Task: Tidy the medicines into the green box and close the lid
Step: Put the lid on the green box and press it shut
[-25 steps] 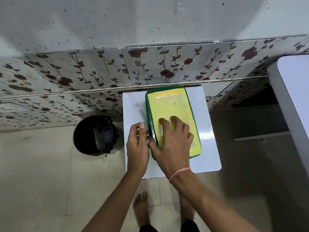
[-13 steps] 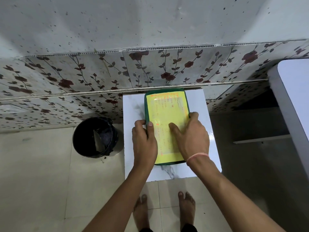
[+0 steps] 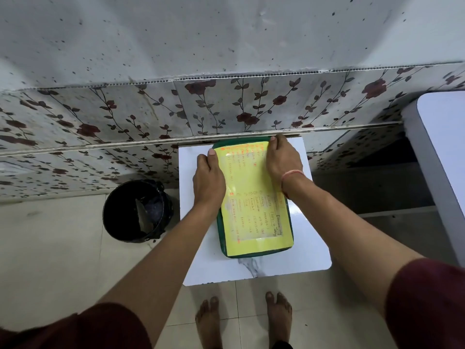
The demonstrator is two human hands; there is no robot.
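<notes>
Your 2 hands press flat on the far half of the green box (image 3: pixel 254 197), which lies lid-closed on the small white table (image 3: pixel 312 258): left hand (image 3: pixel 208 180) along its left edge, right hand (image 3: pixel 281 157) at the far right corner, fingers extended, gripping nothing. The yellow sheet (image 3: pixel 254 217) on the lid carries orange and dark handwriting, too blurred to read

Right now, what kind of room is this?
Probably a home, maybe a kitchen or utility corner: rose-patterned wall tiles, a tiled floor with a black bucket, and a small white table against the wall. Nothing looks like a lab or workshop.
</notes>
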